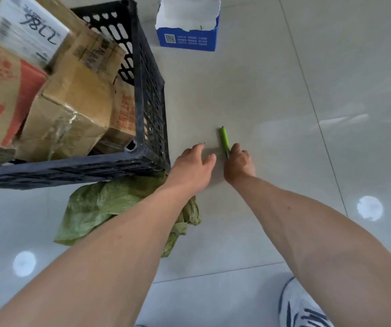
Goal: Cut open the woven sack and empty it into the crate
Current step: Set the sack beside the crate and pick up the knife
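Note:
A black slotted crate (150,95) stands at the left, packed with several cardboard parcels (71,107). The green woven sack (100,206) lies crumpled and flat on the floor by the crate's near corner, partly under my left forearm. A green-handled cutter (224,139) lies on the tiles to the right of the crate. My right hand (238,165) is at the cutter's near end, fingers closed around it. Just left of it hovers my left hand (193,167), fingers spread and holding nothing.
A torn-open blue and white carton (187,40) sits on the floor beyond the crate. Glossy beige tiles (284,90) stretch out to the right. My white sneaker (300,308) shows at the bottom right.

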Demonstrator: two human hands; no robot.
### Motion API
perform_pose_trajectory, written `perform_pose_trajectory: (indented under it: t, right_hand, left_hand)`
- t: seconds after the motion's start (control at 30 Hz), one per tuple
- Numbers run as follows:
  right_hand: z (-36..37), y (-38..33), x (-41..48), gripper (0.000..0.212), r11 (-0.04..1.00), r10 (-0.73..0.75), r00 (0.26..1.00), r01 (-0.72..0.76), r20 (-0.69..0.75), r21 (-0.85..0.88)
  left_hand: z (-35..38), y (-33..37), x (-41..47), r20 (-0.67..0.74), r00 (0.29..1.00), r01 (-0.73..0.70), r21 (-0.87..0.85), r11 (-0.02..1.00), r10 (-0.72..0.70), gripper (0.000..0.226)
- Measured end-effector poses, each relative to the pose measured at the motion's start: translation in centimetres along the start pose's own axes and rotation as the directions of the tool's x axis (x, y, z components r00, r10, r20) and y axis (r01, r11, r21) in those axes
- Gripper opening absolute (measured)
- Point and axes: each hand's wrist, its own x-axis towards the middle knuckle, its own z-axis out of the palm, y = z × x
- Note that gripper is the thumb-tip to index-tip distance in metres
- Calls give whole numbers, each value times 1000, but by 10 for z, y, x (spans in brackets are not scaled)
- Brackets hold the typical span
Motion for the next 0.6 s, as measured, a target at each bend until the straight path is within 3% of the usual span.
perform_pose_trajectory:
  t: [0.13, 0.3, 0.6]
  right_hand:
    - [-4, -2, -4, 23, 999, 30, 999, -29, 24, -28]
    - [-24, -13, -22, 24, 991, 91, 993, -97, 69, 93]
    - [-131, -54, -134, 29, 938, -55, 982, -12, 182, 347]
  left_hand:
    - [-6, 1, 3, -14, 999, 51, -36, 998, -51, 53]
    - [-19, 10, -8, -2, 992, 124, -93, 988, -124, 55]
    - [-86, 82, -94, 10, 970, 238, -201, 950, -241, 47]
